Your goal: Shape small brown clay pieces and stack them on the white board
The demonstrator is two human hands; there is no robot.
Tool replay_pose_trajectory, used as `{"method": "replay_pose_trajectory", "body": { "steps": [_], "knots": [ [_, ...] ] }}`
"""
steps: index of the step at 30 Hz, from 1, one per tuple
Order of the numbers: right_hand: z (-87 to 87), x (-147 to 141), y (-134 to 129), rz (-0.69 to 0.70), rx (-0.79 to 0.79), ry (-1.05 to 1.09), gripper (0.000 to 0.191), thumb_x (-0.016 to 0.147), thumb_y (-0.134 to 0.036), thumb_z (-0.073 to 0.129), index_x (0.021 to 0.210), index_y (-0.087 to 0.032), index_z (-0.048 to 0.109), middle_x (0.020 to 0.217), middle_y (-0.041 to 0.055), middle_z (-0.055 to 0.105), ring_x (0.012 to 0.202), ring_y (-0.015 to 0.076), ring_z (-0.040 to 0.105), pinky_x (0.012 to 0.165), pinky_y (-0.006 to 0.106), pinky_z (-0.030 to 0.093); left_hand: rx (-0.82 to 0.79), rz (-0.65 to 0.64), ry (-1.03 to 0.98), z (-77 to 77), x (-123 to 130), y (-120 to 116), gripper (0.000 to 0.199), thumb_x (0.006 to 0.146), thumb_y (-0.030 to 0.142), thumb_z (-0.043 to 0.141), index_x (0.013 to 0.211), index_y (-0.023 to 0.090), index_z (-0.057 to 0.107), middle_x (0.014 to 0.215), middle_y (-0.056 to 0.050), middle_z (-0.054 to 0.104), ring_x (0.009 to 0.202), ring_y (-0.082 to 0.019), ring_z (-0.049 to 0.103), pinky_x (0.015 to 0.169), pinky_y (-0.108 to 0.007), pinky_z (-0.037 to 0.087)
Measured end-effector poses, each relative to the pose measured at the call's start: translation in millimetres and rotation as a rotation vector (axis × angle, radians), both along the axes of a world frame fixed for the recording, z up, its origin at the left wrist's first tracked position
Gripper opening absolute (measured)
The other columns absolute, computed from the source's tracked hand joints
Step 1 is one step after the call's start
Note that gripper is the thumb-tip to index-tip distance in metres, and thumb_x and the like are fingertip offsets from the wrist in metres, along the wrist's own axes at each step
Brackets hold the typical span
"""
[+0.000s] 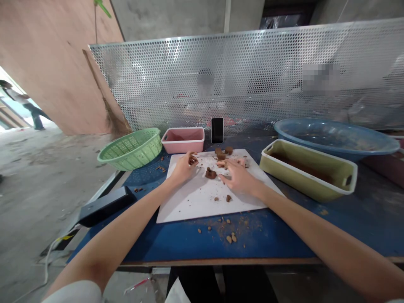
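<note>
1. Brown lump (210,174): located on the white board (186,204), between the two hands and apart from both, as far as I can make out from where I stand. It has an uneven top; finer detail is too small to read.

2. Material (judged): dry clay or packed soil. The chips (228,198) on the board and the loose crumbs (231,238) on the blue worktop (142,246) suggest a brittle body.

3. Weight (judged): light; one hand should carry it easily.

4. Stiffness (judged): firm under gentle pressure, with little give. Expect the edges to break before the body bends.

5. Surface (judged): dull and dusty rather than slick. Slipping is a minor risk; shedding grains is the greater one.

6. Left hand (186,166): over the left part of the board, fingers curled. Whether anything sits inside the curl, I cannot tell.

7. Right hand (237,176): over the right part of the board, thumb well apart from the fingers, leaving a wide gap. More brown lumps (228,150) lie beyond it, near the far edge.

8. Recommended hold: grip low on opposite sides, at the thickest part, using the finger pads. Avoid the raised top, which looks the likeliest place to snap.

9. Caution: apply light, even pressure. Keep the lump low over the board so that fragments land there.
</note>
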State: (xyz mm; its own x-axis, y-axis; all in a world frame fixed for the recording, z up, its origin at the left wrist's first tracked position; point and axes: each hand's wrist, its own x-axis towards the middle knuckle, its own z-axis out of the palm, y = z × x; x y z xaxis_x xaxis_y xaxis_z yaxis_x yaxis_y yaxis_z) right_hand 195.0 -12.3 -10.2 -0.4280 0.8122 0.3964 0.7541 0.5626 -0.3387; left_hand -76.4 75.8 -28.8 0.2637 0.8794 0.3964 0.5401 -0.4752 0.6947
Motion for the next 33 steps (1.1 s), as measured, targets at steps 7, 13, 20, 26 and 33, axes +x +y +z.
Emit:
{"method": "replay_pose_trajectory", "body": {
  "steps": [7, 13, 20, 26, 33],
  "knots": [
    [24.6, 23, -4, 0.328, -0.37, -0.123, 0.031, 0.085, -0.056, 0.082, 0.09, -0.026, 0.077, 0.103, 0.0047, 0.072, 0.111, 0.0293, 0.064, 0.119, 0.052, 0.03, -0.151, -0.156, -0.611, 19.1, 25, -26, 0.05, 0.079, 0.035, 0.086, 0.118, 0.02, 0.059, 0.106, -0.01, 0.08, 0.106, -0.025, 0.075, 0.096, -0.04, 0.056],
    [19.8, 23, -3, 0.371, -0.501, -0.088, 0.028, 0.083, -0.052, 0.084, 0.094, -0.027, 0.082, 0.097, 0.0035, 0.074, 0.094, 0.0235, 0.064, 0.099, 0.04, 0.045, -0.314, -0.317, -0.778, 33.8, 44, -54, 0.05, 0.078, 0.033, 0.091, 0.118, 0.021, 0.063, 0.11, -0.008, 0.081, 0.099, -0.02, 0.075, 0.094, -0.036, 0.056],
    [18.7, 26, -4, 0.422, -0.478, -0.119, 0.019, 0.085, -0.042, 0.083, 0.093, -0.026, 0.082, 0.087, 0.0023, 0.071, 0.085, 0.0202, 0.064, 0.085, 0.035, 0.048, -0.4, -0.316, -0.86, 33.8, 47, -56, 0.045, 0.073, 0.029, 0.095, 0.107, 0.02, 0.067, 0.104, -0.004, 0.079, 0.1, -0.018, 0.074, 0.098, -0.035, 0.055],
    [25.6, 21, -10, 0.269, -0.09, 0.08, 0.019, 0.096, -0.044, 0.074, 0.095, -0.025, 0.069, 0.093, 0.0013, 0.07, 0.088, 0.0203, 0.064, 0.097, 0.043, 0.044, -0.454, -0.337, -0.711, 28.7, 52, -63, 0.049, 0.073, 0.032, 0.095, 0.11, 0.018, 0.067, 0.102, -0.007, 0.08, 0.089, -0.018, 0.076, 0.084, -0.034, 0.059],
    [15.7, 18, -4, 0.139, 0.143, 0.088, 0.017, 0.099, -0.041, 0.074, 0.098, -0.026, 0.066, 0.09, 0.0016, 0.066, 0.089, 0.0223, 0.065, 0.096, 0.046, 0.045, -0.409, -0.361, -0.597, 21.7, 60, -72, 0.041, 0.075, 0.026, 0.092, 0.105, 0.016, 0.065, 0.096, -0.008, 0.079, 0.091, -0.019, 0.077, 0.089, -0.036, 0.06]
  ]
}}
